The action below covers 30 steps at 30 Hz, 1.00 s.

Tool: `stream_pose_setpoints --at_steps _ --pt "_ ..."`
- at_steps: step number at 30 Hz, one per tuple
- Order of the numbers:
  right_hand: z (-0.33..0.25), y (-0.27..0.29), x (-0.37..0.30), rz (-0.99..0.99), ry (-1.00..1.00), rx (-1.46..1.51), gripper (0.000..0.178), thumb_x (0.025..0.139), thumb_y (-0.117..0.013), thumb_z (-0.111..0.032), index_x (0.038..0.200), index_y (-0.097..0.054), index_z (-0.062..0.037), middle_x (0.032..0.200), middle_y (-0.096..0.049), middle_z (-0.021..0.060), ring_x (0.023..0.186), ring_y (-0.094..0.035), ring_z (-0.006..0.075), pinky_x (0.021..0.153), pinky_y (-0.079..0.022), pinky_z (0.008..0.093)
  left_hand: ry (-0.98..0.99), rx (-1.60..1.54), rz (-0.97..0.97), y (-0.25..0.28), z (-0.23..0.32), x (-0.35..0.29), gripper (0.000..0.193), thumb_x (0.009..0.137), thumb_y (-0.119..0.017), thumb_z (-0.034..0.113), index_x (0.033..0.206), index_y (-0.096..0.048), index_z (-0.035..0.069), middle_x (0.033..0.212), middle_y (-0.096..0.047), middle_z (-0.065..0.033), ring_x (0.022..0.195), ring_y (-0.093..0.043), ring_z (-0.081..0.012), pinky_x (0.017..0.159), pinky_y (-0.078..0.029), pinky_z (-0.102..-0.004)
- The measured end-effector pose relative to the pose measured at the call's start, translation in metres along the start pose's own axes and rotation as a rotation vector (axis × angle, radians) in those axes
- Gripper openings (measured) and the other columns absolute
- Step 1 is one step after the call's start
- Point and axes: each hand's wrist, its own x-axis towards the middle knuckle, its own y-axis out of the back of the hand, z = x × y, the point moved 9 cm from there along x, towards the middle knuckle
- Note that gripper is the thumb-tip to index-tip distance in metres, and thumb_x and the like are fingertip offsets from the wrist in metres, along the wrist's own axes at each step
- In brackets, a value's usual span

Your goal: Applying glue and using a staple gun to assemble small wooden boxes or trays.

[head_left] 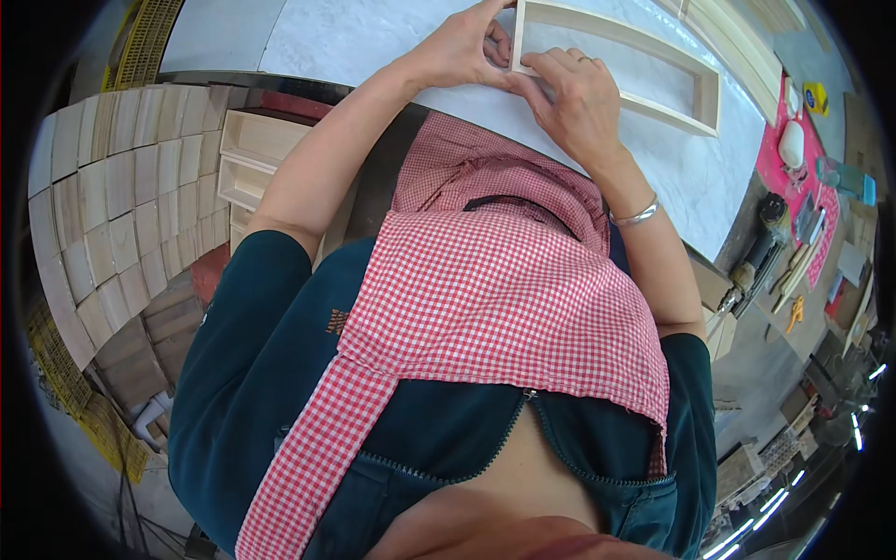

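Note:
A long, shallow frame of pale wood [707, 98] lies on the white tabletop [373, 37] at the top of the view. The tabletop shows through its middle. My left hand [464, 47] is closed around the frame's left end, fingers curled on its outer side. My right hand [577, 98] grips the near left corner, its fingers bent over the near side and its thumb close to the left thumb. Both hands meet at that corner, and what lies under the fingertips is hidden.
At the left stands a tall stack of wooden pieces [112, 196], with open wooden boxes [247, 177] beside it. Long wooden strips [733, 47] lie at the far right. A white bottle [791, 145], a teal container [845, 179] and orange scissors [795, 314] are on the right.

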Motion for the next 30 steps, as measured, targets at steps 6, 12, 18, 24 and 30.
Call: stream_pose_setpoints --at_steps 6,12,18,24,30 --pt "-0.007 0.002 0.001 0.042 0.042 0.012 0.02 0.082 -0.078 -0.021 0.098 -0.071 -0.0119 0.088 -0.068 -0.0007 0.074 -0.06 0.0156 0.069 -0.045 0.0276 -0.03 0.016 0.004 0.002 0.002 -0.005 0.112 0.064 -0.094 0.021 0.152 -0.028 0.003 0.117 -0.06 -0.016 0.095 -0.059 -0.0229 0.085 -0.05 -0.0306" --pt "-0.004 0.011 -0.013 0.177 0.094 0.101 0.021 0.08 -0.077 -0.016 0.1 -0.073 -0.0159 0.093 -0.068 -0.0011 0.076 -0.06 0.016 0.072 -0.045 0.0296 -0.106 0.052 0.032 -0.004 0.005 -0.004 0.102 0.069 -0.09 0.021 0.15 -0.032 0.0 0.115 -0.06 -0.0191 0.093 -0.061 -0.0205 0.08 -0.052 -0.0296" --pt "-0.002 -0.005 -0.012 0.165 0.175 0.062 0.018 0.082 -0.066 -0.019 0.099 -0.069 -0.02 0.097 -0.063 -0.0044 0.089 -0.059 0.0165 0.083 -0.043 0.0343 -0.131 -0.052 0.042 0.008 0.004 -0.01 0.094 0.072 -0.082 0.005 0.151 -0.031 0.002 0.121 -0.063 -0.022 0.101 -0.067 -0.0282 0.085 -0.056 -0.0327" --pt "0.01 0.019 -0.032 0.296 -0.037 -0.002 0.016 0.083 -0.068 -0.021 0.099 -0.066 -0.016 0.106 -0.065 0.0023 0.099 -0.061 0.0222 0.092 -0.045 0.037 -0.141 0.017 0.008 0.002 -0.004 0.015 0.099 0.076 -0.079 0.0 0.157 -0.022 0.003 0.139 -0.052 -0.0263 0.119 -0.059 -0.0306 0.096 -0.052 -0.0345" --pt "0.063 0.114 -0.156 0.702 -0.43 0.116 0.032 0.076 -0.073 -0.009 0.108 -0.068 -0.0073 0.105 -0.068 0.0074 0.094 -0.059 0.0252 0.088 -0.048 0.0352 -0.091 0.05 0.021 0.002 -0.004 0.006 0.095 0.078 -0.075 -0.005 0.157 -0.022 0.002 0.141 -0.05 -0.0268 0.12 -0.058 -0.0311 0.099 -0.051 -0.0347"
